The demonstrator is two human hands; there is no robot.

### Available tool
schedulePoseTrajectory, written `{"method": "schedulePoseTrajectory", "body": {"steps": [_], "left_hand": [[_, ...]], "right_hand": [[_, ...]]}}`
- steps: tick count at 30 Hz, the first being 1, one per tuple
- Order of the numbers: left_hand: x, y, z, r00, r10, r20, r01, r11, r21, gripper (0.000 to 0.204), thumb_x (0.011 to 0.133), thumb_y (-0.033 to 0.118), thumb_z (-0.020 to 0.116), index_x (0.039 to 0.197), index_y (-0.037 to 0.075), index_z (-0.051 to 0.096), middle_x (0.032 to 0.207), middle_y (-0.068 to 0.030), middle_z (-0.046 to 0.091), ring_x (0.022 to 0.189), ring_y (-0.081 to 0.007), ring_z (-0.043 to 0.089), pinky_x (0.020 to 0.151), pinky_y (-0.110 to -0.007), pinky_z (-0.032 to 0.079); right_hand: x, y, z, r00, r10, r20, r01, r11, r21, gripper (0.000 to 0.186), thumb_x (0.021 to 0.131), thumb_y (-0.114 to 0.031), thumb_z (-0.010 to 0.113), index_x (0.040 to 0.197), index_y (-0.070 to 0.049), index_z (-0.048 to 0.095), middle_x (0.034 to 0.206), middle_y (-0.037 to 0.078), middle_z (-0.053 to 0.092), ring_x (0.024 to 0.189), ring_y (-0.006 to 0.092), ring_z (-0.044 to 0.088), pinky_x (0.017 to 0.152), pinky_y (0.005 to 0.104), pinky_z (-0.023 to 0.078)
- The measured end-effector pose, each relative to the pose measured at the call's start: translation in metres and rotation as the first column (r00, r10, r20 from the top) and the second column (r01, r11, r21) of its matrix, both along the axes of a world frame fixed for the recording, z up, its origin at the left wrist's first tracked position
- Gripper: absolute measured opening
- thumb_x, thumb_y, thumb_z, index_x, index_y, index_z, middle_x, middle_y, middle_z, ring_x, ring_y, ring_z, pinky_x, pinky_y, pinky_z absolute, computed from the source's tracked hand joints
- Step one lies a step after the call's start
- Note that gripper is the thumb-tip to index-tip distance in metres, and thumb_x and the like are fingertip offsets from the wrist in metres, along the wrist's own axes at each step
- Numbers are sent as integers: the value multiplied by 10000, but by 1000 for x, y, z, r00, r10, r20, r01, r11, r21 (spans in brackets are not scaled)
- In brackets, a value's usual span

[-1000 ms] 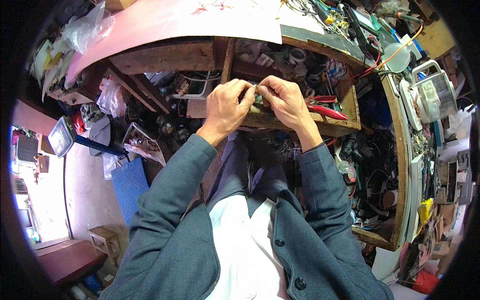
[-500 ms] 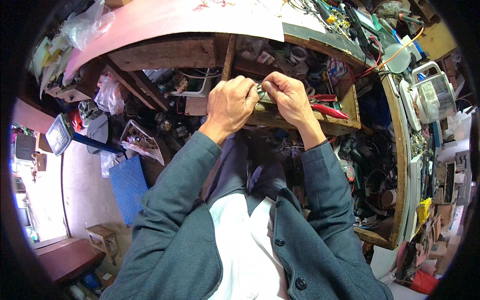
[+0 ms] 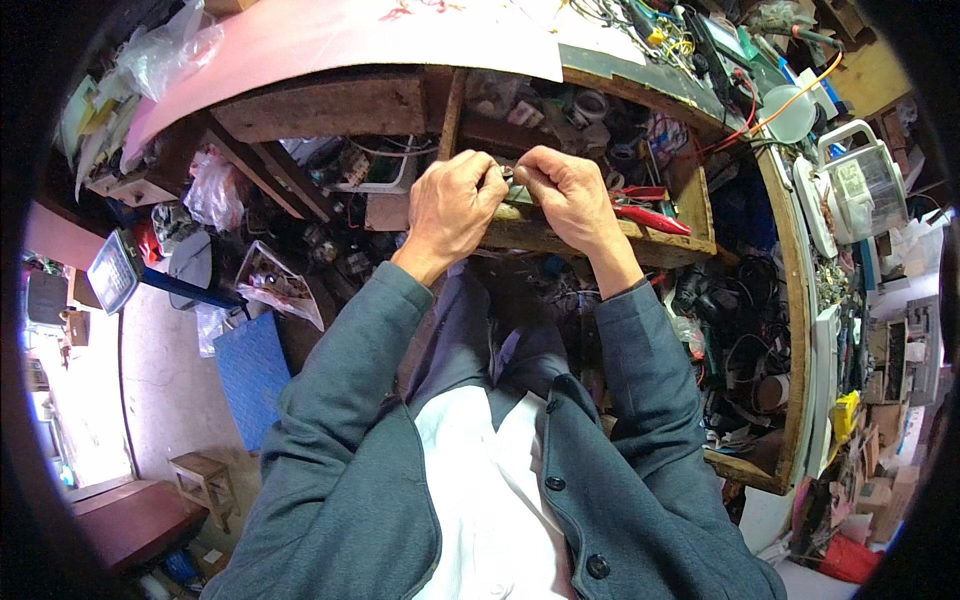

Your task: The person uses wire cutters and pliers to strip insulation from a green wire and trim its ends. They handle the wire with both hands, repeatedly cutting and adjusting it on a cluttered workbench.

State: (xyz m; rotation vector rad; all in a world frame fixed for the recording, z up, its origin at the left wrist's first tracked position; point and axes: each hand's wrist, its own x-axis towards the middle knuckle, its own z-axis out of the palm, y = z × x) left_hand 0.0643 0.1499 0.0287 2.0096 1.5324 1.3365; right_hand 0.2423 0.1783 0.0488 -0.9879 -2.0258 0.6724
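Note:
My left hand (image 3: 452, 207) and my right hand (image 3: 570, 200) are held close together over the front edge of an open wooden drawer (image 3: 560, 236). Fingers of both hands are closed in a pinch, knuckles upward. Something small and thin seems to sit between the fingertips, too hidden to name. Just right of my right hand, red-handled pliers (image 3: 652, 219) lie in the drawer, their jaws out of sight behind the hand.
A bench with a pink sheet (image 3: 330, 45) runs across the far side. Cluttered parts fill the drawer and the wooden-framed bay (image 3: 745, 340) on the right. A clear-lidded container (image 3: 868, 195) stands at right. A blue-platform scale (image 3: 250, 372) and a small stool (image 3: 203, 482) are at left.
The whole view has shifted slightly to the left. My two hands stay pinched, and the gap between the fingertips looks much the same.

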Motion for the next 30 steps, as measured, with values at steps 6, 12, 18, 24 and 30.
{"method": "schedulePoseTrajectory", "body": {"steps": [6, 12, 18, 24, 30], "left_hand": [[-4, 0, -2, 1000, -21, -5, 21, 1000, -17, 203, 919, 235, 588, 838, 55, 639, 825, -134, 650, 796, -376, 633, 709, -470, 493], [-5, 2, 1, 995, -58, -84, 58, 998, -3, 197, 923, 232, 586, 842, 59, 638, 824, -134, 641, 784, -380, 629, 701, -483, 487], [-2, -3, 2, 985, -8, -170, 19, 998, 63, 161, 954, 200, 590, 904, 54, 636, 846, -135, 635, 780, -363, 629, 680, -453, 484], [-1, -2, 2, 986, -29, -165, 50, 991, 123, 160, 916, 197, 606, 832, 61, 616, 820, -122, 615, 759, -373, 616, 688, -471, 477], [-6, -1, 7, 975, -125, -183, 143, 985, 93, 170, 935, 198, 585, 875, 42, 617, 810, -135, 593, 755, -369, 592, 715, -454, 462]], "right_hand": [[0, 1, 6, 998, 45, 46, -41, 996, -80, 79, 942, -75, 654, 923, 2, 651, 691, 6, 570, 659, 65, 505, 598, 250, 439], [2, 0, 2, 999, -30, -31, 25, 991, -131, 110, 978, -105, 638, 942, -2, 649, 728, -20, 579, 678, 53, 508, 607, 242, 440], [2, -2, 4, 998, 18, -65, -26, 992, -126, 126, 923, -107, 677, 900, 10, 638, 691, 112, 605, 639, 124, 553, 626, 299, 480], [-4, -3, -2, 993, -93, -73, 92, 996, -12, 105, 947, -88, 663, 917, 9, 636, 691, 41, 589, 660, 87, 526, 610, 274, 461], [-6, -4, 0, 988, -126, -86, 127, 992, -3, 104, 908, -90, 672, 899, 7, 637, 734, 166, 648, 655, 264, 646, 620, 360, 494]]}}
